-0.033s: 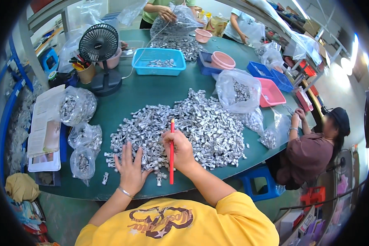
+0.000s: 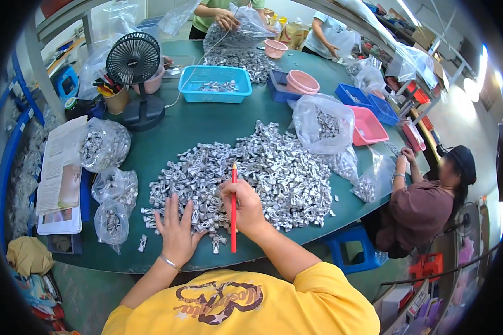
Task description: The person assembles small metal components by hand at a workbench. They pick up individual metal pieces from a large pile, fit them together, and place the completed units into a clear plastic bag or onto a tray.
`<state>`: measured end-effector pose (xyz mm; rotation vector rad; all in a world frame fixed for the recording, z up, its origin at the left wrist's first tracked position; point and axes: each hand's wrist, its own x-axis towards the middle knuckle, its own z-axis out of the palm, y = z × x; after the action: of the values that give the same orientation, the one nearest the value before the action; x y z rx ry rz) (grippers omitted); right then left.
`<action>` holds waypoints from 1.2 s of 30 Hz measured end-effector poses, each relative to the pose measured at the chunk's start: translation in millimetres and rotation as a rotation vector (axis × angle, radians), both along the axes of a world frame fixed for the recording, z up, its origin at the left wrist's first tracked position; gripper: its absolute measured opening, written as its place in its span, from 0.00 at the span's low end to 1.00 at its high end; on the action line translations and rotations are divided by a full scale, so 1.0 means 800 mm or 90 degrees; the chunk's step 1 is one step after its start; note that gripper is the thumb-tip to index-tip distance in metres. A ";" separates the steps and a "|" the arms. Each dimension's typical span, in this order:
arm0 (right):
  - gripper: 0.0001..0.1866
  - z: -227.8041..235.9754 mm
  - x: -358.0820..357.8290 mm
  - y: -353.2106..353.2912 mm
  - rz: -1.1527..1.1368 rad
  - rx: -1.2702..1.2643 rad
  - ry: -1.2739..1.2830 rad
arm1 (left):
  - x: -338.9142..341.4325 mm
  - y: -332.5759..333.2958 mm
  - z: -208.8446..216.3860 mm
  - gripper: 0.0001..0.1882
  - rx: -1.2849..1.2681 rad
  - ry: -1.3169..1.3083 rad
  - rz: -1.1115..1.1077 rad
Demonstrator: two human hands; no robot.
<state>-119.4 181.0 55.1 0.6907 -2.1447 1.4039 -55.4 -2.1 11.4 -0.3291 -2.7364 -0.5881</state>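
A broad heap of small silvery metal parts covers the near middle of the green table. My left hand lies with its fingers spread on the heap's near left edge, and what is under the palm is hidden. My right hand is closed around a red pencil, above the near middle of the heap. The pencil stands lengthwise in the picture, its sharpened tip pointing away from me. Two loose silvery parts lie near the table's front edge, one left of my left hand and one between my hands.
Clear bags of parts and papers lie at left. Behind them stand a black fan and a blue basket. An open bag and a pink tray sit at right. A person sits at the right; others work across the table.
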 end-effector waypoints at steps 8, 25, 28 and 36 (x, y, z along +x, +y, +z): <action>0.10 -0.018 0.013 -0.001 -0.017 -0.006 0.006 | 0.000 -0.010 0.000 0.37 0.083 -0.035 0.014; 0.14 -0.029 0.060 -0.014 0.293 -0.446 -0.388 | 0.019 -0.004 0.022 0.15 0.635 -0.076 -0.131; 0.12 -0.028 0.064 -0.011 0.287 -0.432 -0.419 | 0.023 -0.001 0.019 0.10 0.723 -0.121 -0.111; 0.09 -0.041 0.067 0.000 0.363 -0.462 -0.487 | 0.030 -0.001 0.027 0.11 0.691 -0.128 -0.139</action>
<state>-65.8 180.8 22.7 0.5225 -1.6919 2.9171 -31.0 -3.1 33.0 -0.2817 -2.1146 -2.0740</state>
